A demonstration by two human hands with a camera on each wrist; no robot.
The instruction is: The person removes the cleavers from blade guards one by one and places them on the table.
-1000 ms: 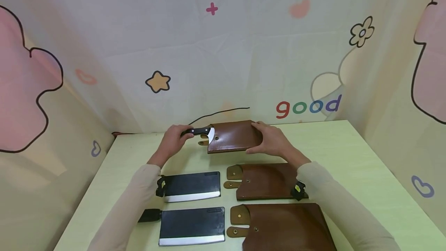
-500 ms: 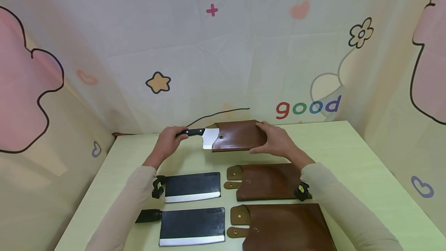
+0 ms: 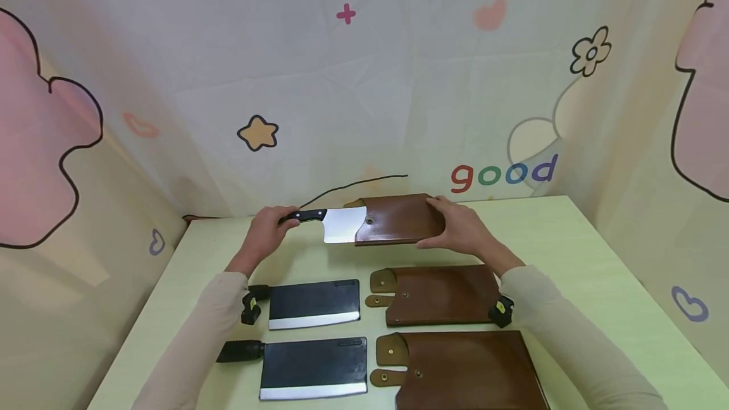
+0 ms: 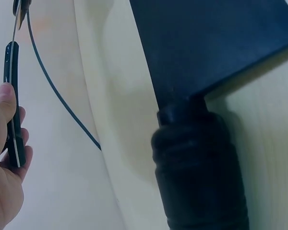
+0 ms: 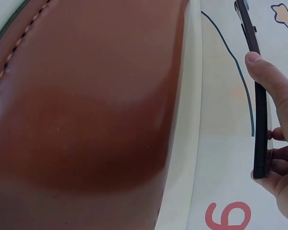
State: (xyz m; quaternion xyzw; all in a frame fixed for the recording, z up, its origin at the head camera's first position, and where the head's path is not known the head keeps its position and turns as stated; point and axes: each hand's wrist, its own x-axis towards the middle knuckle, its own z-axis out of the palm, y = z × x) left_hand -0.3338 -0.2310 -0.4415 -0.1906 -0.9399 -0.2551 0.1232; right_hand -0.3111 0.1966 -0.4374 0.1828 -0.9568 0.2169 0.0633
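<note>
Near the back of the table, my left hand (image 3: 264,233) grips the black riveted handle of a silver-bladed cleaver (image 3: 340,225). Part of that blade shows bare; the rest is hidden inside a brown leather sheath (image 3: 398,220). The sheath is held above the tabletop by my right hand (image 3: 460,228), thumb and fingers round its right end. In the left wrist view the cleaver handle (image 4: 10,105) lies between thumb and curled fingers. Seen edge-on in the right wrist view, the sheath (image 5: 260,115) is pinched between thumb and fingers.
Two dark cleavers with bright edges, one upper (image 3: 314,302) and one lower (image 3: 314,366), lie on the left of the pale table (image 3: 569,258). Beside them on the right lie two more brown sheaths, a smaller (image 3: 444,296) and a larger (image 3: 467,366). A printed curtain (image 3: 364,81) hangs behind.
My left hand has moved left with the cleaver, and my right hand slightly right with the sheath. Much more of the silver blade now shows outside the sheath's mouth.
</note>
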